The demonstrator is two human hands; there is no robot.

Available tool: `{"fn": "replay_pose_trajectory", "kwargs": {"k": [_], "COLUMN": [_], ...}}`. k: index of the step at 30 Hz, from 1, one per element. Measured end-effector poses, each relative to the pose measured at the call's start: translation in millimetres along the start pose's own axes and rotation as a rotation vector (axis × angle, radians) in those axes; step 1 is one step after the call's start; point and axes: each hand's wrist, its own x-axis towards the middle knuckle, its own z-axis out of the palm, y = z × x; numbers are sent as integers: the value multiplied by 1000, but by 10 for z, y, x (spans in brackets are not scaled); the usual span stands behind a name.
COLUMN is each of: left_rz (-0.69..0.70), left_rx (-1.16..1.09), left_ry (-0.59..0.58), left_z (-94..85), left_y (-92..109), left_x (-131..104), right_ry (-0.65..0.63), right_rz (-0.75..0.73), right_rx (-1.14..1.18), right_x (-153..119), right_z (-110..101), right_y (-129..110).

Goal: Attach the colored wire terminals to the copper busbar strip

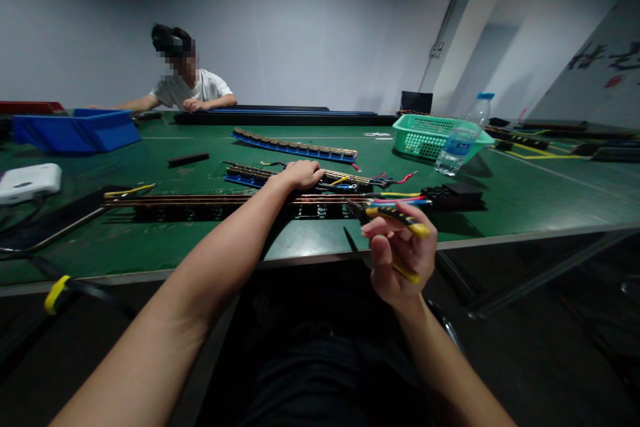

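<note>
My right hand (407, 250) is closed around the yellow-and-black handles of the pliers (396, 215), palm turned partly up, tool tip at the long assembly (220, 203); contact or near miss, cannot tell. My left hand (301, 175) is palm down over the short strip (246, 175) just behind that assembly, fingers pointing right; whether it grips or only presses, cannot tell. The long assembly lies along the near edge of the green table (520, 195), copper-coloured bars running lengthwise, with coloured wires (400, 195) at its right end and a black block (455, 197) beside them. Farther back, 1 blue-based strip (295, 147) lies at a slant, a red lead at its right end. Left of it, 1 small black bar (189, 160). Right side: 1 green basket (417, 139), with 1 clear bottle (454, 148), blue-capped, upright in front of it. Left side: 1 blue bin (80, 133) and, nearer me, 1 white device (31, 182). Across the table, 1 person (193, 88) in a white top, forearms at the far edge.
</note>
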Motion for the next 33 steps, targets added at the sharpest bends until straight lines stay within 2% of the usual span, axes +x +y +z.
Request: {"fn": "replay_pose_trajectory", "kwargs": {"k": [3, 6, 12, 15, 18, 21, 23, 25, 29, 33], "left_rz": [14, 6, 4, -3, 2, 11, 10, 4, 9, 12], "left_rx": [1, 6, -9, -7, -2, -3, -2, 0, -4, -12], "left_ry": [7, 8, 5, -5, -4, 7, 7, 6, 18, 24], "left_z": [9, 12, 0, 4, 18, 32, 36, 36, 26, 15], "left_y": [-12, -14, 4, -1, -18, -32, -34, -31, -17, -7], "left_x": [11, 10, 0, 19, 44, 59, 60, 52, 19, -3], "right_ry": [4, -52, -221, -361, -568, -632, -602, -519, -192, 63], "right_rz": [50, 127, 212, 158, 12, -64, -26, 63, 255, 257], "right_rx": [34, 73, 53, 8, -50, -100, -96, -47, 85, 92], "right_x": [236, 403, 442, 403, 390, 396, 400, 402, 398, 362], "right_z": [151, 286, 410, 392, 366, 359, 362, 368, 370, 361], "right_y": [38, 144, 362, 371, 332, 303, 306, 323, 346, 309]}}
